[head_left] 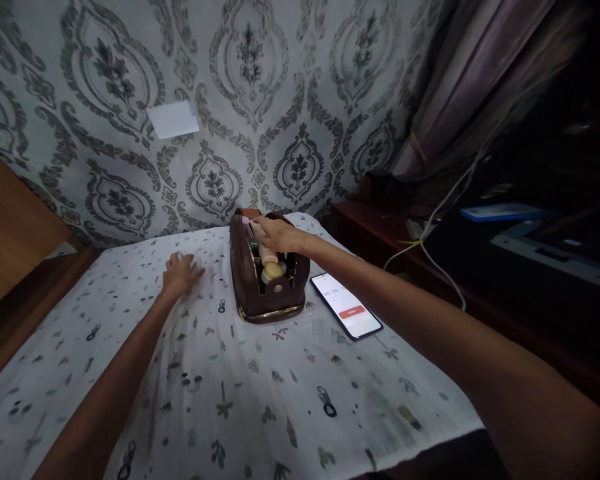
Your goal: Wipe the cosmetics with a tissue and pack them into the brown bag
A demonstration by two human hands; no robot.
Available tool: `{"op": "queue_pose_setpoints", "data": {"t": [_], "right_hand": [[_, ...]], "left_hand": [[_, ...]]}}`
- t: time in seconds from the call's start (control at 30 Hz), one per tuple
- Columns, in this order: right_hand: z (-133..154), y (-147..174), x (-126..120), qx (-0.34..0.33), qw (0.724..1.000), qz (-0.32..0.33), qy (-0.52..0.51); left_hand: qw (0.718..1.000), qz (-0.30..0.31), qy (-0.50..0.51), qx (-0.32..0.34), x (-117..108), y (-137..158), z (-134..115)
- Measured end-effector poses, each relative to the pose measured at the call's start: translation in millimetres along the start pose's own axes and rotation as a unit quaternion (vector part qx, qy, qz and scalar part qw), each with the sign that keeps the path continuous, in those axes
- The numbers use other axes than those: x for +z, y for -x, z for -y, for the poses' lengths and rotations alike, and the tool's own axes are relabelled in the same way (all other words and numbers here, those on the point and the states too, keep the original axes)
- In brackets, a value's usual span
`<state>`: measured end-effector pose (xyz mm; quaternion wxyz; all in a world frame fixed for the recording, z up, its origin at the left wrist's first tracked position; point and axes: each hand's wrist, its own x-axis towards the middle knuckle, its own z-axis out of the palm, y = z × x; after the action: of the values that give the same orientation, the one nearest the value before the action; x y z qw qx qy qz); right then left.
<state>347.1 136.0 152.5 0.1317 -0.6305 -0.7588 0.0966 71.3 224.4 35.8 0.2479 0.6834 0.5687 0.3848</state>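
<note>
A brown toiletry bag [245, 287] with gold zips stands unzipped on the patterned cloth. My right hand [277, 235] reaches into its top, fingers closed over the upper end of a beige bottle [267, 255]; their tips are partly hidden. In front of that bottle a round yellow lid [273, 271] shows inside the bag. A lilac item [246, 222] and something green [253, 245] sit along the left inner side. Left of the bag, my left hand [181, 273] rests low over the cloth with fingers apart, beside a pale, unclear patch.
A lit phone [347, 307] showing a timer lies right of the bag, under my right forearm. The white printed cloth [250, 407] meets a patterned wall behind. Wooden furniture [20, 233] borders the left. White cables [443, 200] and a blue-edged device [503, 213] are on the dark right side.
</note>
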Motion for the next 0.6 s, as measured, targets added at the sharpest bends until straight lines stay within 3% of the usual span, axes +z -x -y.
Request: {"op": "queue_pose_setpoints", "data": {"t": [0.07,0.13,0.27,0.4,0.5,0.6], "right_hand": [[-1.9,-1.6,0.1,-0.019,1.0,-0.004,-0.01],[-4.1,-2.1,0.1,-0.035,0.999,-0.007,-0.019],[-5.0,-1.7,1.1,-0.032,0.999,-0.009,-0.019],[-6.9,-0.6,3.3,-0.033,0.998,-0.047,-0.028],[-18.5,-2.5,3.6,-0.032,0.984,-0.16,-0.074],[-39.3,-12.3,5.2,0.019,0.951,-0.273,-0.147]], "left_hand": [[0.99,0.049,-0.11,-0.071,-6.1,0.9,4.8],[0.971,0.091,-0.203,-0.087,-8.7,2.9,2.5],[0.968,0.076,-0.239,-0.011,-5.5,2.0,-18.5],[0.996,0.051,-0.073,0.024,9.5,-16.4,-46.5],[0.997,0.066,0.035,0.02,28.0,-41.1,-63.6],[0.989,0.084,0.122,-0.004,48.8,-66.4,-75.8]]}}
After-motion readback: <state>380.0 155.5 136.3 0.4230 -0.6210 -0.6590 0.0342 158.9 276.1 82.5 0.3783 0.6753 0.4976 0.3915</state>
